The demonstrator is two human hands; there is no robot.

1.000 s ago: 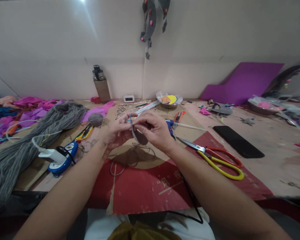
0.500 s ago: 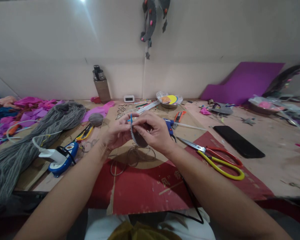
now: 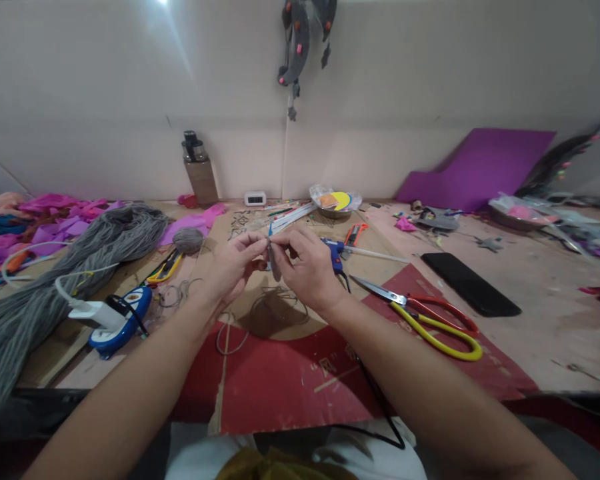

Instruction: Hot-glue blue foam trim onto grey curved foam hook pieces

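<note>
Above the middle of the cardboard, my left hand point(image 3: 240, 260) and my right hand point(image 3: 305, 263) meet with fingers pinched together. Between them is a small flat grey piece point(image 3: 275, 268), seen nearly edge-on, gripped by both hands. A thin blue stick point(image 3: 270, 228) pokes up at the fingertips; its lower part is hidden, so I cannot tell its kind or which hand bears it. Loose loops of grey yarn point(image 3: 275, 308) lie on the cardboard below. A small ball of grey yarn point(image 3: 188, 240) rests to the left of my left hand.
Right of my hands lie a glue gun point(image 3: 336, 255), large scissors point(image 3: 400, 298) with red and yellow handles, and a black phone point(image 3: 470, 283). Leftward are a yellow cutter point(image 3: 166, 267), a blue power strip point(image 3: 125, 327) and a grey yarn hank point(image 3: 105, 247). Red cardboard point(image 3: 280, 387) covers the front edge.
The grey piece has turned from showing part of its flat face to nearly edge-on. Less of the blue stick shows. My left fingers have shifted at the piece's top.
</note>
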